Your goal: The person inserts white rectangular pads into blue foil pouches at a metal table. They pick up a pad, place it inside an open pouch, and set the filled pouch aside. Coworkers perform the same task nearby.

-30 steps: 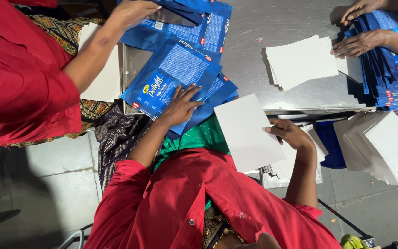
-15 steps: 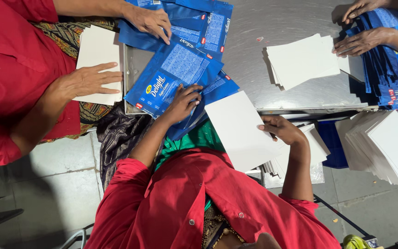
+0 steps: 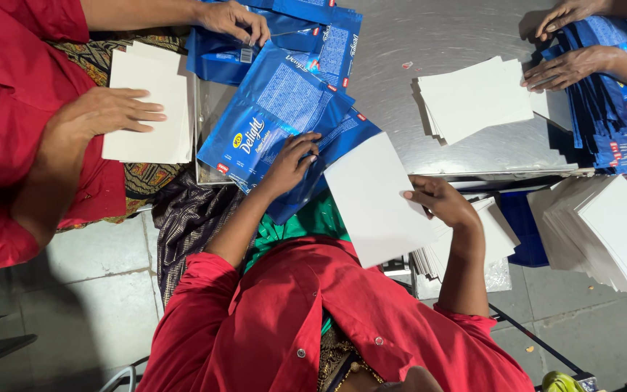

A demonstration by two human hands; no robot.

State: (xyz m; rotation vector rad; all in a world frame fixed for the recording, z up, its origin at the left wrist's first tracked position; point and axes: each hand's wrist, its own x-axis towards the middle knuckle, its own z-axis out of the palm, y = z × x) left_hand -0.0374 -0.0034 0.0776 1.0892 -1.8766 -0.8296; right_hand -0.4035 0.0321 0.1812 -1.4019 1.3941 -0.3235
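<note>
My left hand lies on a blue printed pouch at the near edge of the steel table, its fingers curled over the pouch's edge. More blue pouches lie beneath it. My right hand pinches a white card sheet by its right side. It holds the sheet flat, just right of the pouch and over the table's edge. A stack of white cards sits under my right wrist.
A co-worker in red at the left has one hand on a white card stack and the other hand on blue pouches. Another person's hands work blue pouches at top right. White card piles lie on the table and lower right.
My right hand has brought the white sheet left, closer to the pouch. The co-worker at left has put one hand on the white stack and the other on the far pouches.
</note>
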